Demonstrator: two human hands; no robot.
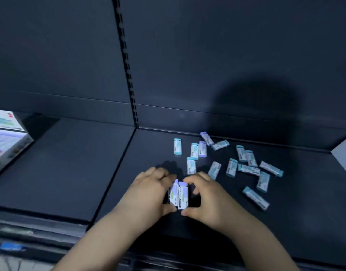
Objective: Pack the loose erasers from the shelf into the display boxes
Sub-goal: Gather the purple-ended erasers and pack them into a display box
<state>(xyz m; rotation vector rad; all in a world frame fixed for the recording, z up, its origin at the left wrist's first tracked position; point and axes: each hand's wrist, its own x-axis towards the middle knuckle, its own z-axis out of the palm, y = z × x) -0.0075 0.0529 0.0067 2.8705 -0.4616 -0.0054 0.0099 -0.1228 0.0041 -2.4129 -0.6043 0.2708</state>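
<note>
Erasers are what both hands are busy with in the head view. A small bundle of gathered erasers (179, 194), at least two side by side in white sleeves with green and purple marks, lies on the dark shelf (60, 163) at about 6 o'clock in the frame. The left hand (148, 194) curls round the bundle's left side. The right hand (205, 194) pinches it between forefinger on top and thumb below. The two hands are close together, clamped on the same bundle.

The loose erasers (231, 167) lie scattered flat at all angles, from 12 to 3 o'clock of the hands, some touching one another.

The step looks like collecting and squaring up a handful, with most of the packing still to do. The next move probably calls for carrying the bundle, kept aligned, across to the display boxes (6, 137) at 9 o'clock, at the frame's left edge and well apart from the pile. That box is blurred and cut off, so I cannot tell what it holds.
</note>
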